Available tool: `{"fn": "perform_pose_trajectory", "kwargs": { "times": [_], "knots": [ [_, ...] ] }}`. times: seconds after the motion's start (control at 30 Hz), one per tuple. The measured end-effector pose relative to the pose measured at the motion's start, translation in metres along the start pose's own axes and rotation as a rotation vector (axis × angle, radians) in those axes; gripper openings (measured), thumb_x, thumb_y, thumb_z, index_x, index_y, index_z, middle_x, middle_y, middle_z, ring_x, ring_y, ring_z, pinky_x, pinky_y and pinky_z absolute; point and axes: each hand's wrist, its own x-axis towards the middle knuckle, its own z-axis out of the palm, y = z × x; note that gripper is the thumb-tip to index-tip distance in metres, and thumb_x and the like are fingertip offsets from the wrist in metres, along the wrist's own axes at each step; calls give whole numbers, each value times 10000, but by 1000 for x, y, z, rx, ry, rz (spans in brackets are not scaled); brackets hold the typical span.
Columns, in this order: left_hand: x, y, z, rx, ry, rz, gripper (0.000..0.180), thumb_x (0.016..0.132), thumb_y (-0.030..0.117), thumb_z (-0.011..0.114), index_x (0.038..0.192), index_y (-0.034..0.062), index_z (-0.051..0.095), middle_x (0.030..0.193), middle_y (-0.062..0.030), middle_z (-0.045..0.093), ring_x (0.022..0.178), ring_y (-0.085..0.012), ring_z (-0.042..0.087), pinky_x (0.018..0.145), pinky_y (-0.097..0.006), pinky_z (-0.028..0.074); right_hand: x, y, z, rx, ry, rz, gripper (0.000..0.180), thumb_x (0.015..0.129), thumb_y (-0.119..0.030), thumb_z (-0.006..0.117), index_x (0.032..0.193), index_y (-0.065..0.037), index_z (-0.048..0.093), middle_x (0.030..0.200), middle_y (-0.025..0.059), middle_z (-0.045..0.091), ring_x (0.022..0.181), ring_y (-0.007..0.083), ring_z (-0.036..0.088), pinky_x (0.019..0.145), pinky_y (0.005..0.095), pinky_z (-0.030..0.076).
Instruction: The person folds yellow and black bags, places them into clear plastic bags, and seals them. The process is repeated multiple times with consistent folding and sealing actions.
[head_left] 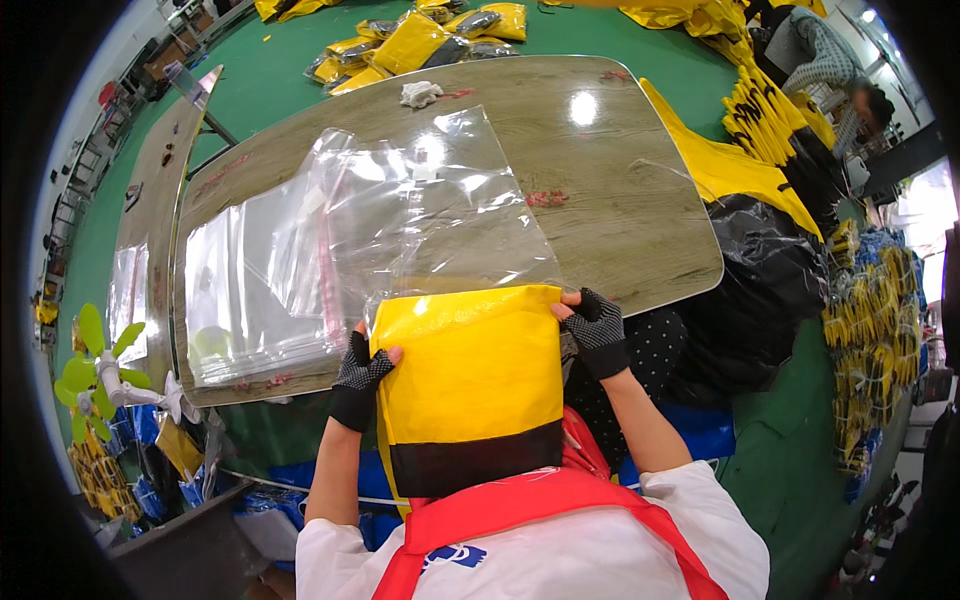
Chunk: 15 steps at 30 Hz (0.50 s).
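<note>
Between my two hands is a folded yellow-and-black fabric piece (470,365), a smooth rectangle with a black band along its near edge. My left hand (364,375), in a black fingerless glove with pale dots, grips its left side with the thumb on top. At the far right corner, my right hand (597,325) pinches it in a matching glove. The fingers beneath the piece are hidden. Just beyond its far edge lies a clear plastic bag (465,225) on the table. I cannot tell whether the edge is inside the bag.
More clear bags (255,270) lie stacked on the wood-look table (620,190), with a crumpled white scrap (420,94) farther back. Packed yellow bundles (410,45) sit on the green floor. Black-and-yellow material (750,270) drapes at right; a person (825,60) bends beyond. A green-bladed fan (95,370) stands left.
</note>
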Motion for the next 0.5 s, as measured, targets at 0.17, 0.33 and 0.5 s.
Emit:
{"fn": "perform_pose_trajectory", "kwargs": {
  "times": [0.17,0.33,0.5],
  "knots": [
    [-2,2,-1,24,-39,22,721,779,139,700,1365,20,297,1193,-80,530,1062,-168,517,916,-279,409,1,5,-1,-222,35,-43,161,858,-118,605,900,33,644,804,53,660,725,98,594,677,236,474],
    [-17,13,-1,-150,-133,-93,583,790,164,692,1290,33,422,1196,-67,541,1056,-165,522,900,-280,419,-59,32,-3,-584,-18,-198,263,912,-216,505,907,16,630,777,121,649,737,215,623,691,308,485],
    [-21,-26,-1,119,19,-39,363,805,277,676,1053,18,611,930,-97,659,853,-210,626,724,-311,476,-87,-1,16,-253,0,-170,210,858,-201,589,891,3,623,739,109,624,707,218,609,687,305,476]
  ]
}}
